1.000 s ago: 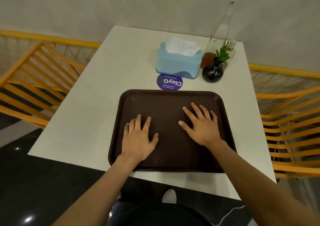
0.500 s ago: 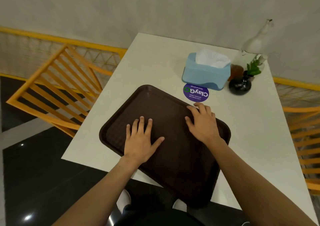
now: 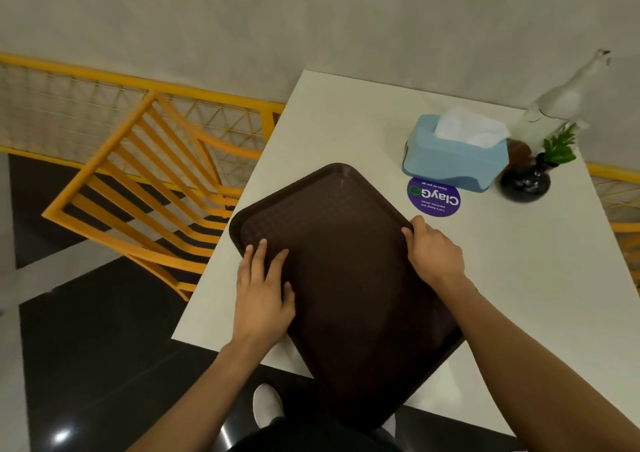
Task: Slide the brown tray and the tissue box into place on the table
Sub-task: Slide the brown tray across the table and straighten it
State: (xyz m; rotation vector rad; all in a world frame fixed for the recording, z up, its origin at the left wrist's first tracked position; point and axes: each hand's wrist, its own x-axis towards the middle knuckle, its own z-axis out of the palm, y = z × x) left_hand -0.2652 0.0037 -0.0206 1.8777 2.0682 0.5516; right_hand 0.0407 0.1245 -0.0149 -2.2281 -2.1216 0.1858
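Observation:
The brown tray (image 3: 346, 268) lies turned diagonally on the white table (image 3: 512, 278), its near corner hanging over the table's front edge. My left hand (image 3: 263, 295) presses flat on the tray's left part, fingers apart. My right hand (image 3: 434, 254) curls its fingers over the tray's right rim. The light blue tissue box (image 3: 453, 158), with white tissue sticking out of its top, stands at the back right of the table, apart from the tray.
A round purple sticker (image 3: 433, 197) lies between tray and tissue box. A black vase with a green sprig (image 3: 526, 181) and a clear glass bottle (image 3: 554, 105) stand right of the box. Orange chairs (image 3: 138, 188) flank the table; a wall is behind.
The tray has rotated further and slid to the left and toward the front edge. My right hand moved from lying flat on the tray to gripping its right rim.

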